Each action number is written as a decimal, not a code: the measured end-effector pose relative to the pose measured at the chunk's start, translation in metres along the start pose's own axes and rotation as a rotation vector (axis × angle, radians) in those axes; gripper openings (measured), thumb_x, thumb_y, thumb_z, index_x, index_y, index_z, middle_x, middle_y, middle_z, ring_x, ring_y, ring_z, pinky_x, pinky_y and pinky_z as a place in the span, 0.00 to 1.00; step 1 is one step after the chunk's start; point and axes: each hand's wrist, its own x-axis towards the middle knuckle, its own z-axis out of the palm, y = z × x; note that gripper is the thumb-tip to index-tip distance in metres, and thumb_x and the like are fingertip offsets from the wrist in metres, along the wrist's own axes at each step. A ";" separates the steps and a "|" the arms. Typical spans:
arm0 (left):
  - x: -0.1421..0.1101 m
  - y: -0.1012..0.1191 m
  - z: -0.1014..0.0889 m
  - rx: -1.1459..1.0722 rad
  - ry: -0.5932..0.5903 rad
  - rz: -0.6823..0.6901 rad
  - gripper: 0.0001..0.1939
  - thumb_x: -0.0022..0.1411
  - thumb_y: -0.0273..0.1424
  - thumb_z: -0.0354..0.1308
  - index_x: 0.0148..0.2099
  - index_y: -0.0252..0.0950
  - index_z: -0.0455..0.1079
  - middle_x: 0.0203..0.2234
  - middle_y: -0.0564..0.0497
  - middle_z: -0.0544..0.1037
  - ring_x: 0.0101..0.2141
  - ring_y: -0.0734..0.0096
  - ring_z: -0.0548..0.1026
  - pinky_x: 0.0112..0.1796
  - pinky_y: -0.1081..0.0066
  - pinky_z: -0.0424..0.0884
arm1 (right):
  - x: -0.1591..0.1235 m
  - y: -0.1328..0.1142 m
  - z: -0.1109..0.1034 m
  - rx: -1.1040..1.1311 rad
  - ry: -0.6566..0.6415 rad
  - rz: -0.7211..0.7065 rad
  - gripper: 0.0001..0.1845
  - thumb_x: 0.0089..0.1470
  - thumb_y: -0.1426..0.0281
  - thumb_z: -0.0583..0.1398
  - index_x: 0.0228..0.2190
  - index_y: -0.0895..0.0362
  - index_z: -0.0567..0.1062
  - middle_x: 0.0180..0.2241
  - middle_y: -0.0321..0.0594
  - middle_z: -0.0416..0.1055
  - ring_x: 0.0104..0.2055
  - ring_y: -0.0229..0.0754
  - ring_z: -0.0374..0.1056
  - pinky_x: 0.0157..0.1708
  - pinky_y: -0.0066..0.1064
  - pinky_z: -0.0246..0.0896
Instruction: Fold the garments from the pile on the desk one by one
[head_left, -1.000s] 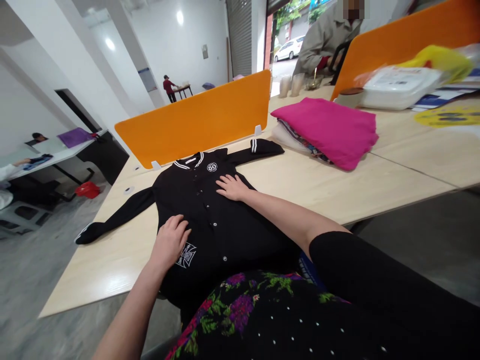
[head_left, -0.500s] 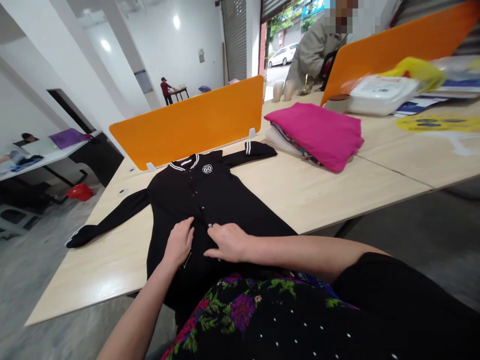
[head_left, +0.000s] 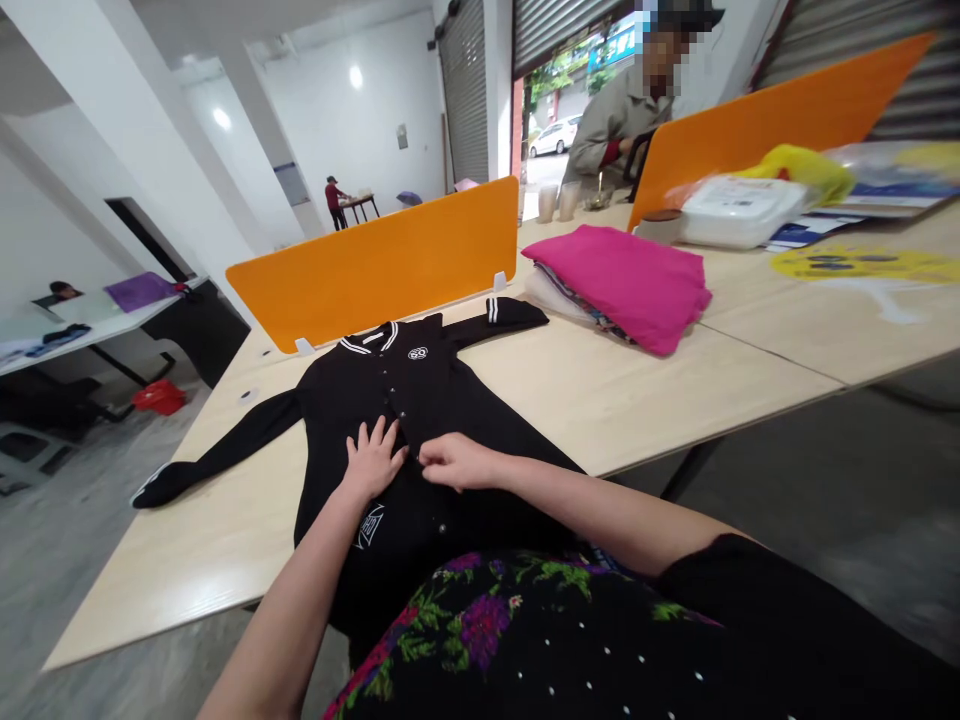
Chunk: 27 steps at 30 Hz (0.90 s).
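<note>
A black snap-front jacket lies spread on the table, with white stripes at its collar and cuffs, a round white badge on the chest and a white print lower down. My left hand rests flat on its front, fingers spread, just left of the button line. Close by on the right, my right hand is closed, its thumb and fingertips pinching the jacket's front edge by the buttons. The jacket's lower end hangs toward my body and is partly hidden by my arms and floral clothing.
The wooden table has an orange divider behind the jacket. A folded pink cloth lies on the right, before a white plastic box and a yellow bag. Another person sits beyond the second divider.
My left hand has moved up the jacket and spread its fingers, uncovering the white print. My right hand has shifted slightly upward along the front edge.
</note>
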 end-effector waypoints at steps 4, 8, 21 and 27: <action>0.018 -0.004 -0.005 -0.199 0.002 -0.032 0.28 0.62 0.38 0.50 0.64 0.46 0.59 0.67 0.52 0.52 0.65 0.39 0.45 0.59 0.39 0.48 | 0.001 0.011 0.016 -0.125 -0.039 -0.048 0.01 0.50 0.74 0.61 0.28 0.57 0.72 0.24 0.31 0.65 0.25 0.33 0.62 0.25 0.23 0.52; 0.031 -0.021 -0.006 -0.467 0.138 -0.143 0.24 0.60 0.31 0.51 0.59 0.42 0.67 0.56 0.51 0.71 0.60 0.57 0.62 0.57 0.60 0.62 | -0.015 0.020 0.021 -0.174 0.054 -0.193 0.06 0.55 0.72 0.59 0.36 0.56 0.73 0.31 0.35 0.69 0.30 0.35 0.64 0.30 0.25 0.58; 0.071 0.004 -0.014 0.006 0.328 -0.049 0.21 0.67 0.34 0.44 0.59 0.44 0.66 0.62 0.45 0.62 0.63 0.49 0.51 0.55 0.40 0.55 | -0.169 0.099 0.006 -0.347 0.849 0.233 0.13 0.60 0.60 0.52 0.32 0.56 0.70 0.31 0.43 0.67 0.34 0.45 0.66 0.37 0.37 0.64; 0.111 0.000 -0.014 -0.041 0.130 0.086 0.26 0.69 0.40 0.39 0.64 0.40 0.59 0.65 0.47 0.57 0.64 0.54 0.51 0.60 0.52 0.54 | -0.187 0.131 0.037 0.196 0.767 0.387 0.27 0.47 0.48 0.60 0.41 0.55 0.74 0.34 0.41 0.72 0.32 0.43 0.69 0.33 0.34 0.68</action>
